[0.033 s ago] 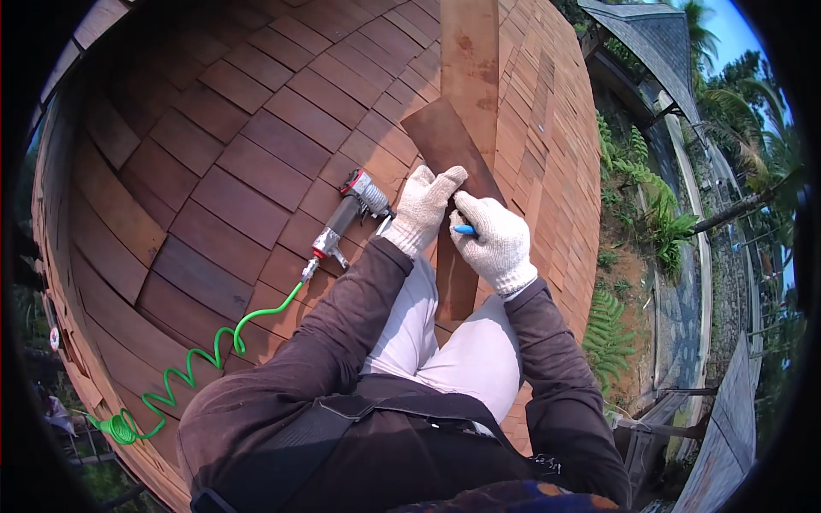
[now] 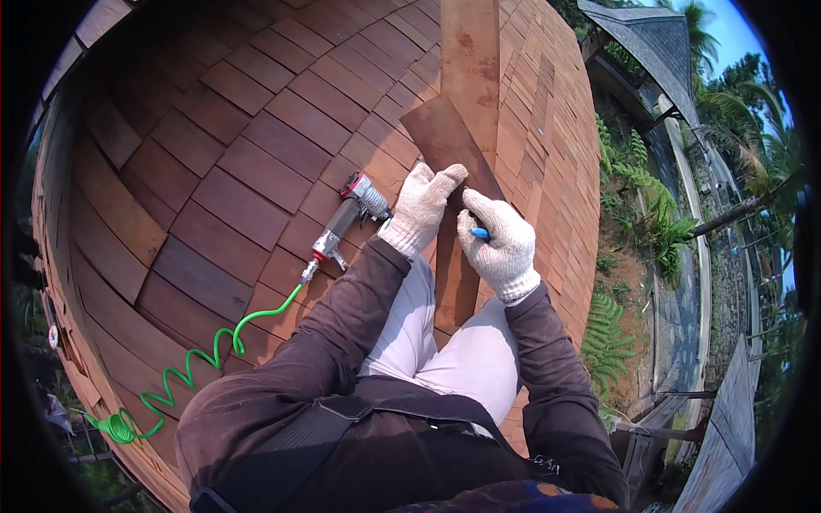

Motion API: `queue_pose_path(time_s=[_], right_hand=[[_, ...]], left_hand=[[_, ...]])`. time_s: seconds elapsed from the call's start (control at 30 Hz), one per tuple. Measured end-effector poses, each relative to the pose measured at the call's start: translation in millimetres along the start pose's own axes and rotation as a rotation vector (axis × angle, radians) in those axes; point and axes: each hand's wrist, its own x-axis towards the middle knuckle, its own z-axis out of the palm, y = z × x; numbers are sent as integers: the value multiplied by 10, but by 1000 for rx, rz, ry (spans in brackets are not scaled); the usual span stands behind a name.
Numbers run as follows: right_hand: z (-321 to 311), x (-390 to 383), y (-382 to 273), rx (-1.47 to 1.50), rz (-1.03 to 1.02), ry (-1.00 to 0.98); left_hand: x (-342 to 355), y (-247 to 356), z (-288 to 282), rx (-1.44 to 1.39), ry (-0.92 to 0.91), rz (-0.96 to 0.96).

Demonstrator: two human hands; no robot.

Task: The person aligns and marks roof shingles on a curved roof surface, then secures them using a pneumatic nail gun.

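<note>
A dark brown wooden shingle (image 2: 446, 137) lies tilted over a long wooden board (image 2: 470, 64). My left hand (image 2: 422, 207), in a white knit glove, is closed on the shingle's near left edge, its thumb on the top face. My right hand (image 2: 503, 246), gloved the same way, is curled round a slim blue pen (image 2: 480, 232); the blue end sticks out and the tip is hidden. That hand is at the shingle's near right end. Left of my left hand, a pneumatic nail gun (image 2: 349, 218) rests on the roof.
Overlapping wooden shingles (image 2: 274, 162) cover the curved, sloping roof around me. A coiled green air hose (image 2: 192, 369) runs from the nail gun to the lower left. Beyond the right roof edge, the ground drops to ferns (image 2: 607, 338) and a stone wall (image 2: 727, 282).
My right hand, with the pen, has shifted slightly to the right. My left hand and the shingle have stayed nearly in place.
</note>
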Motion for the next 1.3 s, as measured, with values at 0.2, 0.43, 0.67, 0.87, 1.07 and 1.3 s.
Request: queue_pose_path(time_s=[0.2,0.43,0.67,0.87,1.07,1.3], right_hand=[[-459,98,-451,592,479,473],[-443,-281,-696,763,776,142],[-437,-456,-830,800,825,139],[-439,-471,-898,823,731,226],[-488,-432,-857,788,667,284],[-570,-381,-923,776,697,249]], left_hand=[[-78,1131,319,-58,-203,-88],[-598,1173,294,204,-280,-125],[-757,1206,180,460,-368,98],[-718,1283,219,299,-255,2],[-719,1444,423,224,-258,-76],[-732,1417,441,160,-227,-143]])
